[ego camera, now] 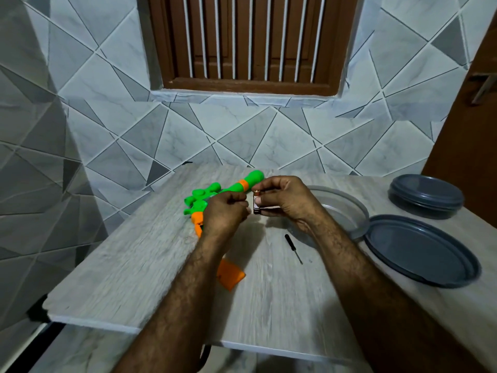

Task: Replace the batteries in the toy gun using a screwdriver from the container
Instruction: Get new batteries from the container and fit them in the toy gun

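Head view (the only view).

**Position.** The toy gun [243, 185] lies flat on the table [121, 251], partly under the left forearm. Its long axis runs diagonally from the near left to the far right. The green muzzle end points away from the person toward the tiled wall [188, 130], and an orange part lies nearest the person.

**Grip.** The right hand [285, 200] pinches a battery [256, 195] between thumb and fingertips, just above the gun. The battery stands roughly upright, terminal cap upward. Whether a second cell sits behind the fingers cannot be determined. The left hand [226, 214] is curled close beside the battery; whether it holds anything cannot be determined.

**Other items.** The screwdriver [293, 249] lies loose on the table, near the clear container [349, 200]. A grey lid [422, 251] lies to the right.

**Hazards.**
- The pinch covers little of the battery, so passing it between hands could drop it, and a round cell rolls toward the table edge.
- The compartment is hidden, so polarity cannot be checked; a reversed cell would leave the toy dead.
- The screwdriver could be knocked and roll away.
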A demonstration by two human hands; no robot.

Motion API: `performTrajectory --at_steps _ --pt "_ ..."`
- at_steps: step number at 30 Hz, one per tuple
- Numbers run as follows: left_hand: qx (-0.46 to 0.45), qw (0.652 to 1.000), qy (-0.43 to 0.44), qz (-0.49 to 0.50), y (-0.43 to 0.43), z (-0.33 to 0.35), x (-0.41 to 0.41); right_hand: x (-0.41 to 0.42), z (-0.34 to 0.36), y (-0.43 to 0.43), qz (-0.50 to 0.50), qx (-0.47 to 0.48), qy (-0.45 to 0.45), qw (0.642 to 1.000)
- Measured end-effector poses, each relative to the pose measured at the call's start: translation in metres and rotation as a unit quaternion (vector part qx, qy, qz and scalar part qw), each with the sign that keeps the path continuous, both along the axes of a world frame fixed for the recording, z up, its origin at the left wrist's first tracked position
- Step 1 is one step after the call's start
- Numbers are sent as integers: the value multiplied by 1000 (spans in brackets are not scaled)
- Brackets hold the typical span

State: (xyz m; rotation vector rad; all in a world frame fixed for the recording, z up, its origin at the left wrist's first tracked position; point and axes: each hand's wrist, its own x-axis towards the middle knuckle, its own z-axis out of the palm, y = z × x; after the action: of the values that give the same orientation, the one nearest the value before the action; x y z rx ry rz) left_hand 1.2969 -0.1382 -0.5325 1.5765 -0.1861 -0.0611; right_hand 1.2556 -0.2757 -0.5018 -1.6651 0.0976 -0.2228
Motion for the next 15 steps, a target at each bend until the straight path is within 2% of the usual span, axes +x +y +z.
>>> performTrajectory --at_steps 4,9,12,15 --pt "81 992 -16 92 23 -3 8 0 -7 13 10 -3 19 1000" --pt "119 971 9 207 45 -2 6 5 -13 29 25 -9 39 999" --pt "143 963 75 214 54 -5 11 11 -17 37 16 -14 44 999" --pt "96 967 150 180 58 -10 14 16 -22 42 1 -13 57 998"
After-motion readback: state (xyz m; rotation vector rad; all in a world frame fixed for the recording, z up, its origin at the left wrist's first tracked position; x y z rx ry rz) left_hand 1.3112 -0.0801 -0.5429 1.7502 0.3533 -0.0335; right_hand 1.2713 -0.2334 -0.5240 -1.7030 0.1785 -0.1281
